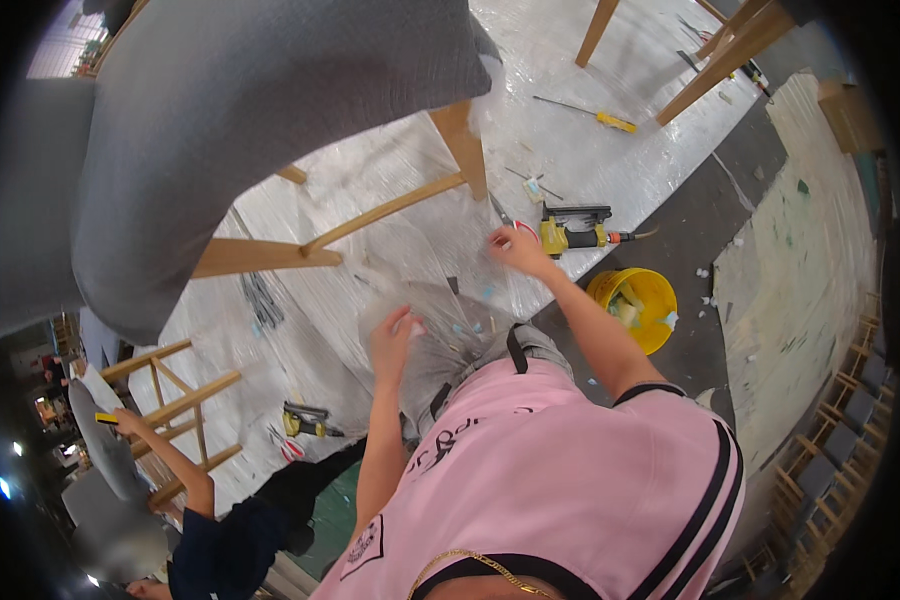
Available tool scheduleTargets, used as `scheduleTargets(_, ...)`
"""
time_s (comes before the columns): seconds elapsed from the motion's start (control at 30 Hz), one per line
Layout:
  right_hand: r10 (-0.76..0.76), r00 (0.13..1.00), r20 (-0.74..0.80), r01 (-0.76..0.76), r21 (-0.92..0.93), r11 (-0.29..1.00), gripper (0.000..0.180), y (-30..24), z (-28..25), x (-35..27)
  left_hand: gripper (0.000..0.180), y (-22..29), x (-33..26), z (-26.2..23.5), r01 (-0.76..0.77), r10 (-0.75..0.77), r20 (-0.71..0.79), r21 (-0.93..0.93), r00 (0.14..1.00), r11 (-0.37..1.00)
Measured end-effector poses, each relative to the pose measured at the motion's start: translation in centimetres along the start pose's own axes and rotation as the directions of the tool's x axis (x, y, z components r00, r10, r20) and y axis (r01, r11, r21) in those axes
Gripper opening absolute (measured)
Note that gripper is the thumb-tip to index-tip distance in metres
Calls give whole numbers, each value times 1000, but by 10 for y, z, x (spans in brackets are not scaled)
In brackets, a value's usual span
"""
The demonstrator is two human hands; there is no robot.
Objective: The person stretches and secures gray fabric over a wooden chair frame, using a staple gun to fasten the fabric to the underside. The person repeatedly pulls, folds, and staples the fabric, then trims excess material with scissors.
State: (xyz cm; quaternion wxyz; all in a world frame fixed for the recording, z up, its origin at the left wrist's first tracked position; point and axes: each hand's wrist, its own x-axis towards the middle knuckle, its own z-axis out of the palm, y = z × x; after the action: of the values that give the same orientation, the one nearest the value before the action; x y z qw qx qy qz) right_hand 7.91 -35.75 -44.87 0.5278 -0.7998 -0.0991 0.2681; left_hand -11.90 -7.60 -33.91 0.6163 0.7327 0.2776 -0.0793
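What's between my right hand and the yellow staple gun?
The head view shows a red-handled tool, apparently scissors, between your right hand and the yellow staple gun.

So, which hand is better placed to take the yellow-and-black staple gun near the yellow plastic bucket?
Probably the right hand: it is close to the yellow-and-black staple gun, while the left hand is clearly farther away.

Film-covered table (620, 172): grey chair (270, 120), staple gun (566, 238), screwdriver (613, 121), scissors (527, 232).
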Motion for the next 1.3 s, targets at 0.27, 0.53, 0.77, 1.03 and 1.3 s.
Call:
scheduleTargets(0.27, 295, 781, -550, -437, -145, 888, 28, 87, -116, 94, 43, -53, -33, -42, 224, -219, -53, 348, 974, 910)
scheduleTargets(0.53, 252, 567, -784, -650, -238, 722, 47, 113, -198, 160, 41, -59, -12, -40, 289, -242, -169, 370, 955, 883)
scheduleTargets(0.77, -162, 489, -857, -664, -486, 568, 42, 155, -279, 191, 40, -61, -20, -33, 310, -193, -280, 469, 940, 827)
scheduleTargets(1.03, 42, 761, -647, -574, -642, 509, 24, 144, -288, 181, 39, -40, -3, -14, 276, -127, -288, 566, 949, 777)
scheduleTargets(1.3, 39, 684, -728, -323, -254, 912, 55, 184, -178, 23, 30, -32, 25, 26, 66, -51, -42, 695, 998, 716)
